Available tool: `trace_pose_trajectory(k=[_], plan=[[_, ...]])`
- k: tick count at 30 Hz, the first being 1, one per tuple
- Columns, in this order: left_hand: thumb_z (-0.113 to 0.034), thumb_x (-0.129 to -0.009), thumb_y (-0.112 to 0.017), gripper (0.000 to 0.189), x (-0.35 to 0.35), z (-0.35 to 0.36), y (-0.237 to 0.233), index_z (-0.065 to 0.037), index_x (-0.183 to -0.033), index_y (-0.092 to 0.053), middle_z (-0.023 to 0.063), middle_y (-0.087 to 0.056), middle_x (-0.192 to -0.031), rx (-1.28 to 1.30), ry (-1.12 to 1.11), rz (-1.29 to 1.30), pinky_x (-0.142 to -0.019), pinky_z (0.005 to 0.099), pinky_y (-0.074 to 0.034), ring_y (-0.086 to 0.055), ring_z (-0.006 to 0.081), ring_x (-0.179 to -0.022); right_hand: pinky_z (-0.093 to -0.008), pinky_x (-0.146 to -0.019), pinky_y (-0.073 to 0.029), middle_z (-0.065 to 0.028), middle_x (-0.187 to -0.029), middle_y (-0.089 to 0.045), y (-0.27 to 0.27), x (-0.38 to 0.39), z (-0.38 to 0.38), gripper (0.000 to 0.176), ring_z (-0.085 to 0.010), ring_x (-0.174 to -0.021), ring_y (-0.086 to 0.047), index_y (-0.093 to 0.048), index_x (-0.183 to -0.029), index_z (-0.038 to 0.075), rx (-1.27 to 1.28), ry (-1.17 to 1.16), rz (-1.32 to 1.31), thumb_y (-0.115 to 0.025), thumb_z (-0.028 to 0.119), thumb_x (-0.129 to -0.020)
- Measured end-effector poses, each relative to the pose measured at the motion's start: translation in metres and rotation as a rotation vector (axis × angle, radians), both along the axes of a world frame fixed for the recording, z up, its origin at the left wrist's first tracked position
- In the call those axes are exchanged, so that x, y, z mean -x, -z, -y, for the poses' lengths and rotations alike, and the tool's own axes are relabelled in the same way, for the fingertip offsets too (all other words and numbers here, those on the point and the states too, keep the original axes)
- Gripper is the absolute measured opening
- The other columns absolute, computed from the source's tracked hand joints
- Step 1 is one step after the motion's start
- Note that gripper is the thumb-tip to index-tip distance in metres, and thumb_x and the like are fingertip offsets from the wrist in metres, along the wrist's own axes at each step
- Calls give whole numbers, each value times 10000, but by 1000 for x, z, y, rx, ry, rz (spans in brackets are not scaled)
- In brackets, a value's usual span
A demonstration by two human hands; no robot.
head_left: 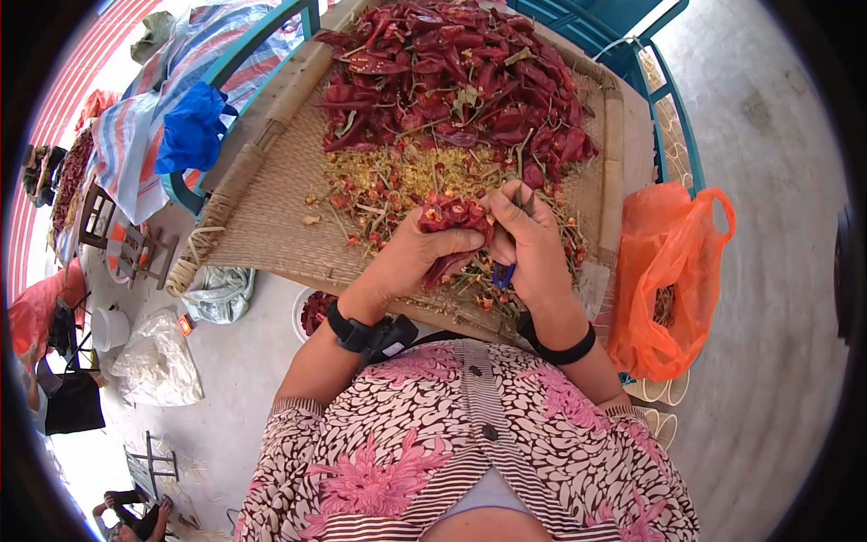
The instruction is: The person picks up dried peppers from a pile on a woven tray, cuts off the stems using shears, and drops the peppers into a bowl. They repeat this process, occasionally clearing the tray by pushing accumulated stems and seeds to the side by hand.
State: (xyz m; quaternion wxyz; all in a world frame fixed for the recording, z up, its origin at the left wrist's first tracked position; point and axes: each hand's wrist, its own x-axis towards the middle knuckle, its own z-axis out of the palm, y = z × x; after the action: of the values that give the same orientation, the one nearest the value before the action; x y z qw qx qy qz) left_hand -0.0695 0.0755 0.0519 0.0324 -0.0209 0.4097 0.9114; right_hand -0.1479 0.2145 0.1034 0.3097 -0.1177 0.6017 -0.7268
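Note:
My left hand (405, 257) is closed around a bunch of dried red chili peppers (456, 215), their cut stem ends facing up. Beside it, my right hand (539, 257) grips what looks like small scissors (503, 275); blue handles show below the fingers and dark tips above them. The fingers of both hands meet at the bunch. Under and beyond them lies a woven tray (271, 194) with yellow seeds (433, 172), stem bits and pepper caps scattered on it. A large heap of red chili peppers (452, 72) covers its far part.
An orange plastic bag (668, 280) hangs at the tray's right side. On the left, a blue bag (192, 126) hangs from a teal metal frame (257, 45). A bowl of red peppers (316, 312) stands below the tray's near edge. Another person (135, 519) is at far lower left.

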Motion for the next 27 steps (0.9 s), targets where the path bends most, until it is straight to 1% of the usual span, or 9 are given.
trace_pose_trajectory(k=[7, 8, 11, 12, 15, 16, 19, 22, 27], plan=[[8, -841, -653, 189, -2, 3, 2, -35, -1008, -575, 9, -569, -803, 84, 40, -1, -501, 234, -353, -488, 82, -623, -192, -392, -275, 31, -666, -554, 20, 25, -6, 155, -31, -432, -349, -549, -859, 107, 287, -36, 632, -570, 221, -961], [6, -843, -654, 198, -5, -1, 1, -35, -1017, -571, 9, -571, -811, 63, 12, 4, -507, 233, -364, -497, 83, -637, -189, -398, -273, -3, -743, -609, 22, 29, -11, 170, -29, -440, -354, -546, -844, 107, 269, 55, 590, -574, 228, -959], [-76, -812, -724, 249, -8, 1, 10, -55, -1017, -585, -18, -592, -836, 37, -59, 0, -514, 222, -399, -535, 66, -676, -181, -405, -270, -34, -800, -627, 15, 39, -28, 204, -25, -438, -345, -539, -818, 99, -63, 98, 16, -567, 240, -962], [-102, -803, -738, 233, -15, 1, 2, -58, -989, -604, -28, -604, -832, 118, -105, 62, -507, 217, -398, -534, 56, -665, -242, -463, -364, -65, -781, -624, 13, 48, -37, 208, -97, -478, -443, -555, -831, 64, -347, 51, -195, -626, 244, -908], [-110, -766, -745, 257, -24, 0, -9, -81, -964, -585, -41, -570, -777, 263, -175, 189, -484, 222, -392, -517, 62, -637, -329, -587, -444, -77, -741, -612, 17, 65, -56, 243, -191, -622, -569, -576, -865, 41, -873, -162, -895, -677, 260, -835], [-106, -779, -724, 210, -25, 2, -7, -73, -939, -591, -36, -565, -751, 292, -165, 222, -494, 227, -401, -518, 69, -630, -402, -695, -459, -106, -793, -625, 5, 67, -57, 297, -279, -799, -620, -594, -918, 32, -1060, -217, -809, -699, 271, -776], [-92, -810, -669, 105, -21, 4, 9, -43, -877, -604, -17, -560, -691, 187, -178, 126, -553, 256, -444, -544, 99, -629, -418, -708, -472, -121, -913, -657, 3, 94, -54, 263, -308, -853, -629, -618, -938, 59, -1160, 19, -934, -681, 271, -795], [-64, -824, -636, 63, -19, 1, 12, -19, -852, -602, 13, -582, -690, 143, -180, 68, -623, 291, -473, -572, 134, -645, -446, -756, -491, -126, -996, -664, 32, 142, -54, 238, -330, -914, -630, -639, -977, 94, -1320, 75, -1092, -668, 255, -803], [-43, -833, -624, 49, -24, -2, 4, -14, -868, -606, 44, -633, -767, 233, -221, 123, -702, 308, -493, -612, 157, -719, -464, -809, -501, -131, -1027, -646, 62, 163, -40, 285, -320, -1007, -619, -615, -1068, 141, -1390, -122, -1129, -672, 236, -805]])
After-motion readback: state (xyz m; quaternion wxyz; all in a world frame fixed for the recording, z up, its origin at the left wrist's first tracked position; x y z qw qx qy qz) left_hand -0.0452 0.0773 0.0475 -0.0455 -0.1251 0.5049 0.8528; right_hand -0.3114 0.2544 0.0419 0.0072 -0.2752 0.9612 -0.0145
